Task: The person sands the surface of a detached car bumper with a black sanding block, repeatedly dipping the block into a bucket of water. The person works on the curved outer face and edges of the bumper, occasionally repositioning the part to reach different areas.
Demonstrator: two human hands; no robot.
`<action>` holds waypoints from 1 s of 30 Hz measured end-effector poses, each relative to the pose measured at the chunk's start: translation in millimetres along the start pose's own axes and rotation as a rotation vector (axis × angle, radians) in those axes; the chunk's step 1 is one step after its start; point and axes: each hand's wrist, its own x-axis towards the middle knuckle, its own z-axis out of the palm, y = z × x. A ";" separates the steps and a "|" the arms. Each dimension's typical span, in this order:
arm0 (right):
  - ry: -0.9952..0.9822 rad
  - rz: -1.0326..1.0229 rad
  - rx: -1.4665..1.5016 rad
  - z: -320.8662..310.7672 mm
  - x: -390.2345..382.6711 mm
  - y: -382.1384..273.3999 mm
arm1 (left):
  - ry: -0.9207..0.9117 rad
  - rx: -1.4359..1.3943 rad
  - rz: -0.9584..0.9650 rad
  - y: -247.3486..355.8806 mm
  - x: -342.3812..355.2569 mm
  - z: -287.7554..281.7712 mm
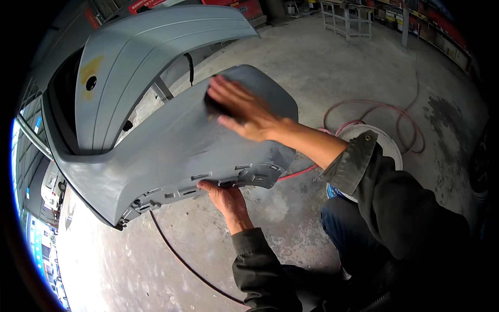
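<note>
A grey primed bumper-like panel (pixel 161 145) stretches across the middle of the head view, with slots along its lower flange. My right hand (pixel 241 106), blurred by motion, presses a dark pad (pixel 213 106) flat on its upper right surface, fingers over the pad. My left hand (pixel 221 200) grips the lower flange, thumb on top; the fingers are partly hidden. Behind, a lighter grey curved panel (pixel 125 62) with a yellowish patch and a dark hole stands raised on a support.
A pale bucket (pixel 387 140) sits beside my knee. Coiled red hose (pixel 416 145) and a dark hose (pixel 182 260) lie on the concrete floor (pixel 364 67). A metal stand (pixel 348 28), shelving at the back right and a white vehicle (pixel 52 184) at the far left are in view.
</note>
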 end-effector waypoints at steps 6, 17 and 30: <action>0.031 -0.024 0.025 21.8 42.3 -83.2 | -0.048 -0.019 -0.028 1.7 0.2 8.7; 0.161 0.146 -0.041 12.6 12.5 -37.4 | -0.017 -0.014 0.000 -3.7 3.9 -3.5; 0.080 0.124 -0.044 3.2 0.3 -11.1 | 0.061 -0.006 0.027 0.1 2.2 -1.7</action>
